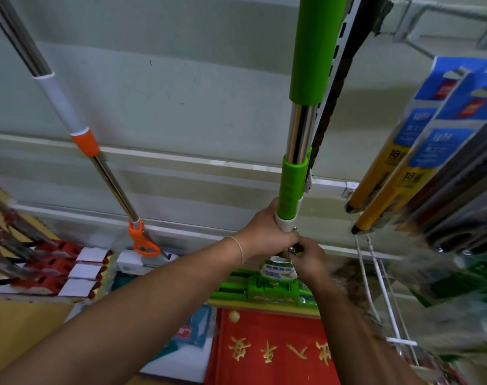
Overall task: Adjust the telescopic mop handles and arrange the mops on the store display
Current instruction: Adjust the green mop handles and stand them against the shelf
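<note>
A green mop [303,140] stands upright against the white display wall, with a green grip, a chrome tube and a green locking collar. My left hand [264,232] is wrapped around the pole just under the collar. My right hand [310,259] pinches the small metal fitting on the pole right below the left hand. The green mop head [272,290], with a paper label, sits underneath them. To the left leans a second mop [97,159] with a white and orange handle and an orange lever, untouched.
Boxed blue and yellow tools [403,151] hang on hooks at the right. Red and white boxes [70,270] lie at the lower left. A red mat with gold characters [267,348] lies below the mop head. White cords [375,276] dangle at the right.
</note>
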The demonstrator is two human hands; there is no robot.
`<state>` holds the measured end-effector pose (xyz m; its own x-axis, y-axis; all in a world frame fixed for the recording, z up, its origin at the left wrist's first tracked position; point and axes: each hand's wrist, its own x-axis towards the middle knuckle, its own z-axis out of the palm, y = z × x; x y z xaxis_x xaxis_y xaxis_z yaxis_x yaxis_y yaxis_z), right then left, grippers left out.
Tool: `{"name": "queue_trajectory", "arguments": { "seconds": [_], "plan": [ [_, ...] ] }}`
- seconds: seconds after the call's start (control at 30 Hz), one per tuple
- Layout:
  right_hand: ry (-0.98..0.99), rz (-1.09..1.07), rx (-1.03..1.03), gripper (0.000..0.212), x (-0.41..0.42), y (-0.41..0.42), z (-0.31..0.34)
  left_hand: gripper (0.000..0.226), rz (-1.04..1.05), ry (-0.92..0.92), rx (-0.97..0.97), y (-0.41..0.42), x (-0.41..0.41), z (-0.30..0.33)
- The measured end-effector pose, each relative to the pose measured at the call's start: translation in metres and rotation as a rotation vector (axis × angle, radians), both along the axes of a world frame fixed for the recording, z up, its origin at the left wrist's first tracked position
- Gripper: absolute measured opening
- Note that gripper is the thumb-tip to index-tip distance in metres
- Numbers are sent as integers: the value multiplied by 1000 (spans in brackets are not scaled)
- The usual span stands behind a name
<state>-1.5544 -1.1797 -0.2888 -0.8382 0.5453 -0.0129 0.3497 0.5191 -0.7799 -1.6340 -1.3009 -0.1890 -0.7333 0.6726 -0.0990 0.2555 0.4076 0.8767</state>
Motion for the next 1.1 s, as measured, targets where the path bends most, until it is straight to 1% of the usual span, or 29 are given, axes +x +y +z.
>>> {"name": "queue_trajectory", "arguments": {
  "seconds": [0.1,0.2,0.3,0.37,0.43,0.57,0.67,0.73,0.83,0.9,0.97,1.0,1.1],
  "plan": [
    [36,-21,26,20,5,3,1,42,-40,-2,-6,5,0,1],
    [84,-36,1,15,12,5,5,40,-97,-13,-13,10,1,1],
    [54,-58,-5,13,13,7,8,38,-131,-24,-9,12,1,2],
    [44,-65,-48,15,10,10,7,35,-136,-37,20,12,1,4],
    [24,-78,-118,18,5,9,5,36,-131,-42,46,11,-2,6],
    [48,-116,-309,22,-3,6,-2,52,-104,-43,26,5,-11,5],
    [78,-119,-491,23,-6,1,-5,56,-83,-29,9,-1,-18,4],
    [88,-148,-575,23,-8,-3,-4,54,-72,-3,1,-5,-23,5],
    [96,-172,-592,18,-9,-12,0,51,-47,36,7,-9,-27,10],
    [101,-174,-589,15,-9,-21,-2,60,-14,72,27,-13,-26,9],
    [103,-165,-573,21,-8,-31,-2,72,34,95,41,-17,-22,4],
    [97,-168,-569,25,-8,-36,-4,75,55,85,39,-19,-20,-1],
    [90,-191,-571,31,-5,-49,-6,66,86,33,16,-25,-14,-16]
  ]
}}
